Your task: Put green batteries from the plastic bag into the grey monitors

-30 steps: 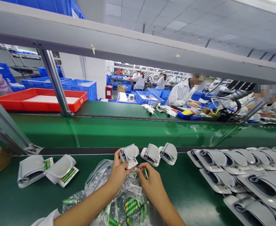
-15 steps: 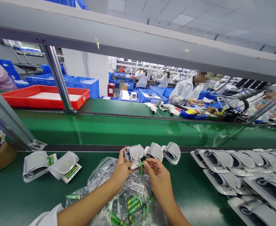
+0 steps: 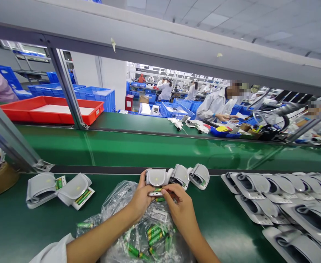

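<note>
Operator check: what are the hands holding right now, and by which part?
The left hand grips the grey wrist cuff by its lower left side. The right hand pinches a green battery by its end, beside the white battery tray.

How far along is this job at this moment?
Done: two grey cuff units at left lie with green batteries on cards. In hand: the left hand holds a third unit; the right hand holds batteries beneath it. Left: stacked units at right, no batteries visible, and a plastic bag of batteries.
</note>
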Available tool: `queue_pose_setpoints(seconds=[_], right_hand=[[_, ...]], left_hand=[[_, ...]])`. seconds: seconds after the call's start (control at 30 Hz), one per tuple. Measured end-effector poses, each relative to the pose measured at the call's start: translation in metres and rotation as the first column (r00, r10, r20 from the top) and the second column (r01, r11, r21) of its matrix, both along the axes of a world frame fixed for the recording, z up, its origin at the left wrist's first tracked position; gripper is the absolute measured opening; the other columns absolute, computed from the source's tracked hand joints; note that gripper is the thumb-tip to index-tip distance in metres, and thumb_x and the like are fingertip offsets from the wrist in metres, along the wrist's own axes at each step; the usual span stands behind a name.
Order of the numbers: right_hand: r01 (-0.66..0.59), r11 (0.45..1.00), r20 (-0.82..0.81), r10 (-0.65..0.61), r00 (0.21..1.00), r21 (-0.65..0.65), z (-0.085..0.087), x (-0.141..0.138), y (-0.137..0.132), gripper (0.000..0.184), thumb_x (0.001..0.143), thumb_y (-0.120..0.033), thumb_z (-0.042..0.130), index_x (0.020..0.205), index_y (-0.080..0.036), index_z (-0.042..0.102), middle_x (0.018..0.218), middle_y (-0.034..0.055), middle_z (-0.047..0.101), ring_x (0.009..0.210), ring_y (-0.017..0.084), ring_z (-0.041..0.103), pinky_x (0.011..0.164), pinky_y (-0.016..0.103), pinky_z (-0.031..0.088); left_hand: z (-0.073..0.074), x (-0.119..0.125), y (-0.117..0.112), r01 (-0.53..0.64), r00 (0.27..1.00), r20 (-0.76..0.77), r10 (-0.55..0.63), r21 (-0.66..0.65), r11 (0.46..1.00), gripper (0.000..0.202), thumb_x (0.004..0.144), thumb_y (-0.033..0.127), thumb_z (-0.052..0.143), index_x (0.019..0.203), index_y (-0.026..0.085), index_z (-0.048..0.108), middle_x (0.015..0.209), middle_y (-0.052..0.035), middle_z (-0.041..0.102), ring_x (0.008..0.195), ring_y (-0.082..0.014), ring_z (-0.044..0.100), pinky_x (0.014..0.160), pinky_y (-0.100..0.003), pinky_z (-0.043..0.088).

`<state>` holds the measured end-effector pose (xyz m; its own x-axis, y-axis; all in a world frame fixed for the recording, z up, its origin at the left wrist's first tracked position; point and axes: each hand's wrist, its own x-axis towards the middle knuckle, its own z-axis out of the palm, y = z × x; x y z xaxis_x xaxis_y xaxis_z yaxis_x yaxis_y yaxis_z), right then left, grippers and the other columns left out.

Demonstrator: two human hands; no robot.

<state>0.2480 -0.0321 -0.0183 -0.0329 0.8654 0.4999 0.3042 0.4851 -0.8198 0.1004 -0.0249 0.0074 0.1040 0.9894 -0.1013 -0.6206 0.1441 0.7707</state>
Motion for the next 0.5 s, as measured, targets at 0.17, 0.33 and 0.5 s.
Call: queue_pose_setpoints(seconds=[0.17, 0.33, 0.5], right_hand=[[-0.033, 0.991, 0.141, 0.014, 0.99, 0.13, -0.003, 0.0, -0.003, 0.02, 0.103, -0.032, 0.06, 0.103, -0.021, 0.076, 0.098, 0.0068, 0.07, 0.086, 0.017, 0.066, 0.075, 0.026, 0.052], [-0.109, 0.984, 0.2, 0.079, 0.977, 0.142, -0.004, 0.006, -0.002, 0.03, 0.106, -0.022, 0.046, 0.115, -0.022, 0.075, 0.111, 0.0093, 0.07, 0.103, 0.018, 0.068, 0.086, 0.028, 0.054], [-0.084, 0.994, 0.176, 0.071, 0.982, 0.065, -0.007, 0.011, 0.001, 0.035, 0.101, -0.018, 0.038, 0.106, -0.02, 0.073, 0.106, 0.008, 0.073, 0.091, 0.018, 0.068, 0.082, 0.03, 0.054]], left_hand=[[-0.002, -0.002, -0.002, 0.018, 0.999, -0.035, -0.018, 0.0, 1.0, 0.081, 0.066, 0.018, 0.082, 0.136, 0.024, 0.042, 0.113, -0.0036, 0.067, 0.097, -0.0164, 0.065, 0.085, -0.03, 0.057], [0.0, -0.003, 0.0, -0.019, 0.999, -0.034, 0.017, -0.057, 0.998, 0.1, 0.051, 0.012, 0.092, 0.135, 0.022, 0.038, 0.112, -0.0058, 0.07, 0.098, -0.0198, 0.07, 0.089, -0.031, 0.058], [-0.001, -0.004, 0.002, -0.001, 0.994, -0.105, -0.005, -0.061, 0.998, 0.095, 0.048, 0.012, 0.091, 0.129, 0.021, 0.042, 0.104, -0.0043, 0.072, 0.092, -0.0198, 0.072, 0.082, -0.029, 0.058]])
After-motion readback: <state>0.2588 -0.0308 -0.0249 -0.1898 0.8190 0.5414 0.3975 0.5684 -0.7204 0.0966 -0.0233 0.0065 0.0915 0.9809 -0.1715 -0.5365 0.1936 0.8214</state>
